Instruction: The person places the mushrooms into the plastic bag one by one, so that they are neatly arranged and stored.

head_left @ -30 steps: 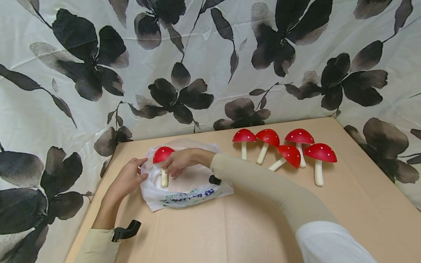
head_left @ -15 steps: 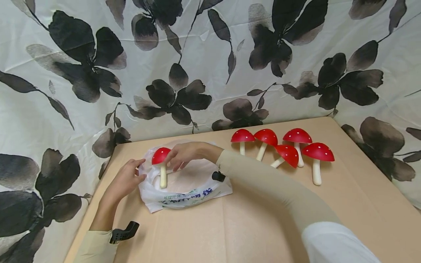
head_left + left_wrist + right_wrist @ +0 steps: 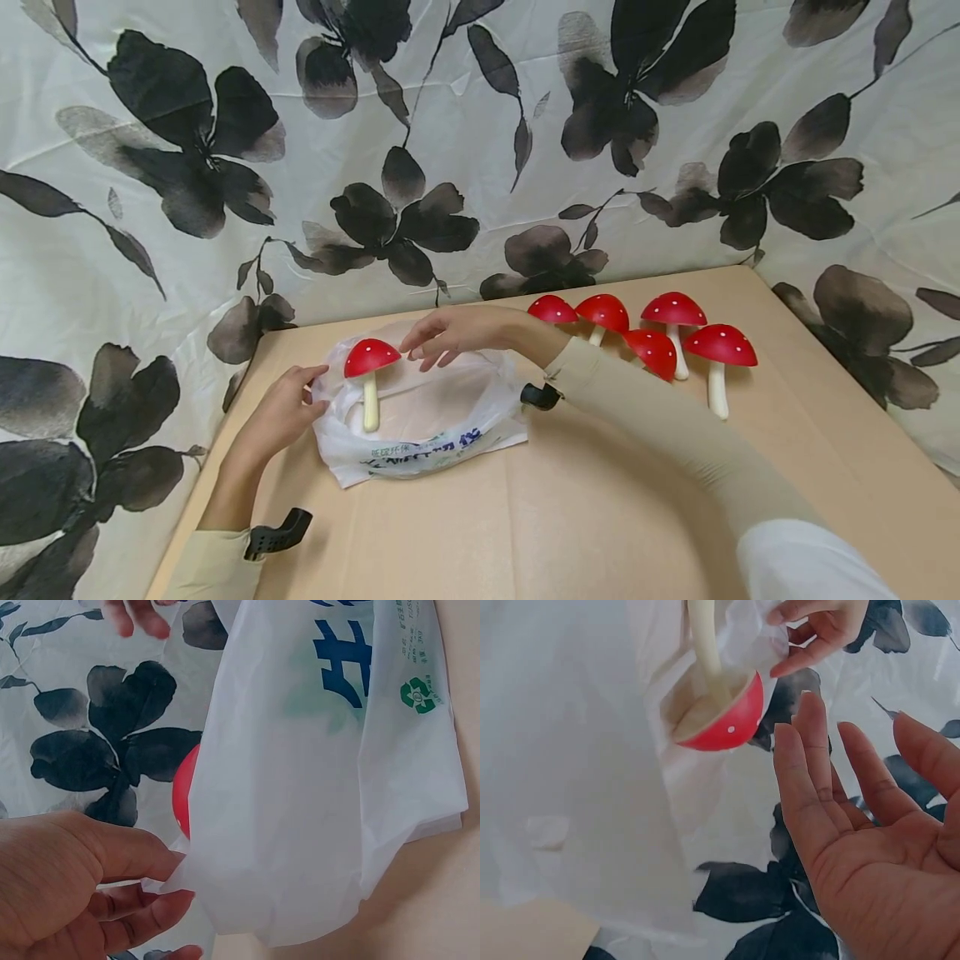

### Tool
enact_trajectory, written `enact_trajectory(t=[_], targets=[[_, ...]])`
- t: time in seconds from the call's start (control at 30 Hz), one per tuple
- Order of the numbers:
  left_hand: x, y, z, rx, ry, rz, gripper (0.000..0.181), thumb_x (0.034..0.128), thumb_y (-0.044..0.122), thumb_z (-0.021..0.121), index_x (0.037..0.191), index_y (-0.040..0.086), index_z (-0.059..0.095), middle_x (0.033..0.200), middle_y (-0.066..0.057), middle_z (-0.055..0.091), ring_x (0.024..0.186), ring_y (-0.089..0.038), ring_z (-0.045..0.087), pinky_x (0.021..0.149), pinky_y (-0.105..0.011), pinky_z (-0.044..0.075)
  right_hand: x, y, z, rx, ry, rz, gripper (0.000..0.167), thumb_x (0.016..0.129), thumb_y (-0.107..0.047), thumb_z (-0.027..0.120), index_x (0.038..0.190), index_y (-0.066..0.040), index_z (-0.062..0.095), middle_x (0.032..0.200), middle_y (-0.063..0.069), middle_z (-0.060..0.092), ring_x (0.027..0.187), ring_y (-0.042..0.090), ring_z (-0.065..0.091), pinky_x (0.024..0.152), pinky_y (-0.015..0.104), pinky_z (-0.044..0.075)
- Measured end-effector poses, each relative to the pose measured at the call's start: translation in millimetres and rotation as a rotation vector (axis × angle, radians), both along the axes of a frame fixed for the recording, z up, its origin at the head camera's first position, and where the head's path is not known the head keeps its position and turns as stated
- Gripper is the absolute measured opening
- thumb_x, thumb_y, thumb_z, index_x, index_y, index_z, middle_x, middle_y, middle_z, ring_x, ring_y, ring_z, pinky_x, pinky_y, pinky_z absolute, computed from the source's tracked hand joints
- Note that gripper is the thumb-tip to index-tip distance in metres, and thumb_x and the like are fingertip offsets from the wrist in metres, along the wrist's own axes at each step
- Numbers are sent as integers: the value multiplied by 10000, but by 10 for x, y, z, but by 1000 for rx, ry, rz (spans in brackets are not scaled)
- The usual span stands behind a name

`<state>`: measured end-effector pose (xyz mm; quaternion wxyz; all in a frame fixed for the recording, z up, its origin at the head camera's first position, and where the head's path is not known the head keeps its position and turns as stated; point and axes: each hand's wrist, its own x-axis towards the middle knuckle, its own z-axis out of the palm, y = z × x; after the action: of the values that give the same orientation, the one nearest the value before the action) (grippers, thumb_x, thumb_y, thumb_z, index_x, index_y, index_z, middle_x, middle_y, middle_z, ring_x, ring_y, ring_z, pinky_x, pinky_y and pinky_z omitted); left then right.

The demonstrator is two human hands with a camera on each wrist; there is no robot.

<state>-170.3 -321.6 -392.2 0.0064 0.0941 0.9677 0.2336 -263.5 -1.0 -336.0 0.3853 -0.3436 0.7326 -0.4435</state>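
Note:
A white plastic bag (image 3: 487,417) with blue and green print lies on the table, its mouth spread wide. Inside that mouth, at its left end, is a toy mushroom (image 3: 371,400) with a white-dotted red cap and pale stem. My left hand (image 3: 279,414) pinches the bag's left edge between thumb and finger, as the left wrist view shows at the bag's film (image 3: 247,810). Above the back of the bag, just right of the cap, hovers my right hand (image 3: 457,333). Its fingers are extended and hold nothing, with a gap to the mushroom (image 3: 727,727) in the right wrist view.
Several more toy mushrooms (image 3: 722,346) lie grouped at the back right of the wooden table (image 3: 570,517); my right forearm passes in front of some. A floral cloth (image 3: 450,100) hangs behind the table's back edge.
My right hand has let go of the mushroom and moved away from it, right and slightly back. The mushroom stays in the bag's mouth. My left hand keeps its place on the bag's edge.

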Motion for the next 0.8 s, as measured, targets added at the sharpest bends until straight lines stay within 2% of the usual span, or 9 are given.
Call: enact_trajectory(t=[0.17,0.33,0.5,0.8], targets=[[-1,-10,5,-14,5,-13,481,858,-9,699,1306,-134,581,1057,-230,590,819,-248,563,656,-275,464,14,222,-2,-14,0,-11,370,1018,-188,585,1376,-98,606,1377,133,616,1193,281,663,996,372,529],[1,2,9,-16,0,-12,427,859,-12,690,1264,-124,619,1016,-193,581,800,-233,530,627,-267,430,39,474,2,-12,20,-28,378,1014,-201,587,1380,-108,605,1362,114,628,1199,274,659,992,365,531],[4,11,10,-16,-4,-4,431,857,-12,699,1265,-125,617,1007,-187,576,809,-237,531,624,-262,430,53,745,-14,-31,56,-76,348,1010,-192,595,1351,-130,624,1333,95,639,1184,260,666,996,385,529],[13,8,12,-22,-24,2,435,855,-14,705,1269,-118,620,1037,-197,585,809,-235,529,613,-261,433,58,1106,-93,-49,38,-159,334,1020,-170,581,1348,-128,625,1334,91,638,1214,303,644,1017,417,515]])
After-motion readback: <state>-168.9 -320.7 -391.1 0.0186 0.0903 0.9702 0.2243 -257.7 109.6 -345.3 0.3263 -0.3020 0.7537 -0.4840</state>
